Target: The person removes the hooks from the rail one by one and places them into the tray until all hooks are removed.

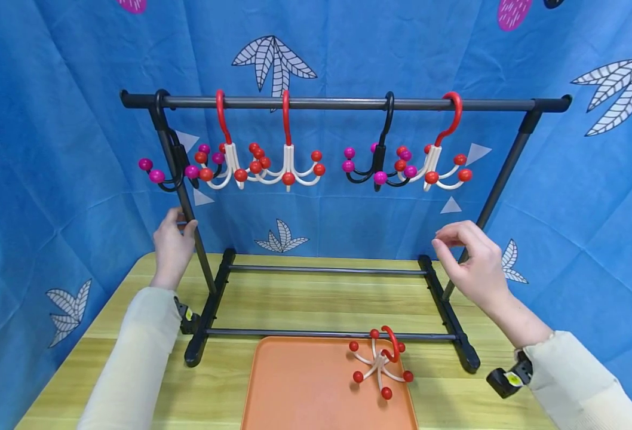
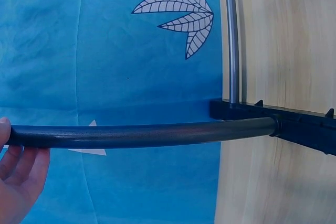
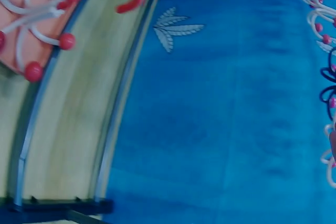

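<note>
A black garment rack (image 1: 316, 104) stands on the table, and my left hand (image 1: 175, 243) holds its left post (image 2: 142, 135), thumb on one side and fingers on the other. My right hand (image 1: 472, 257) hovers in front of the right post (image 1: 501, 170), fingers loosely bent and nothing between them. From the top rail hang two black multi-arm hooks with pink balls (image 1: 379, 161) and three white ones with red balls and red hooks (image 1: 288, 161). Another white-and-red multi-arm hook (image 1: 380, 361) lies on an orange tray (image 1: 300, 388); the right wrist view shows it at upper left.
The rack's feet (image 1: 208, 322) and lower crossbars (image 1: 327, 334) sit on the wood-grain table (image 1: 106, 352). The tray's far edge lies by the front crossbar. A blue patterned curtain (image 1: 348, 221) hangs behind and at both sides.
</note>
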A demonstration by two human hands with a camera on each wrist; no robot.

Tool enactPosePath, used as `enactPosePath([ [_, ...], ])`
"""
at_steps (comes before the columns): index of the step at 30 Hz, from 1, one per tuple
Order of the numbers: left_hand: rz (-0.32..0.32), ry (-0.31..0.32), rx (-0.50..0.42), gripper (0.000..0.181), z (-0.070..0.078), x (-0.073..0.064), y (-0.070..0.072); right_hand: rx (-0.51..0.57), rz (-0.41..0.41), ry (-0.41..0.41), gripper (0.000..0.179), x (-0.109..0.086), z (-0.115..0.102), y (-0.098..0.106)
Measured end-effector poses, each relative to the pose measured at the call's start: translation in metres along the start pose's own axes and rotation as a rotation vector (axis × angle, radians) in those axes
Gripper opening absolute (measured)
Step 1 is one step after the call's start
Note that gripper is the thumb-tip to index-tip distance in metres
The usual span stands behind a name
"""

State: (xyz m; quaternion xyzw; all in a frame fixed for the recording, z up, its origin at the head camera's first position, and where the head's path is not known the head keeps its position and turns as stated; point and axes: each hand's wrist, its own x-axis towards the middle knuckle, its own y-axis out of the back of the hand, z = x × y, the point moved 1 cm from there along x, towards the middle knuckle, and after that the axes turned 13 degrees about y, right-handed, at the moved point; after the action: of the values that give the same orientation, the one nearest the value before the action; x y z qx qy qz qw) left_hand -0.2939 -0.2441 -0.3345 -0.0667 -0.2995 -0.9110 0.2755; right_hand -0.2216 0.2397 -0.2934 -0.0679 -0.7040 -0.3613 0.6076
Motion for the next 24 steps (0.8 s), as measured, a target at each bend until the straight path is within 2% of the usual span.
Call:
enactPosePath([
  [5,0.001,0.002,-0.003,0.029,0.001,-0.001,0.0,-0.016,0.021,-0.007,0.008,0.021,0.003,0.004],
  [11,-0.001,0.013,-0.005,0.03,0.002,-0.001,0.002,-0.051,0.009,-0.121,0.012,0.04,0.002,0.002],
  [15,-0.011,0.017,-0.005,0.031,0.004,-0.002,0.001,-0.059,0.05,-0.189,0.019,0.057,0.002,0.004],
  [20,-0.009,0.013,-0.002,0.029,0.003,-0.002,0.001,-0.08,0.088,-0.336,0.031,0.082,0.008,0.007],
  [24,-0.007,0.012,0.008,0.029,0.002,-0.001,0.001,-0.057,0.071,-0.477,0.042,0.104,0.014,0.009],
])
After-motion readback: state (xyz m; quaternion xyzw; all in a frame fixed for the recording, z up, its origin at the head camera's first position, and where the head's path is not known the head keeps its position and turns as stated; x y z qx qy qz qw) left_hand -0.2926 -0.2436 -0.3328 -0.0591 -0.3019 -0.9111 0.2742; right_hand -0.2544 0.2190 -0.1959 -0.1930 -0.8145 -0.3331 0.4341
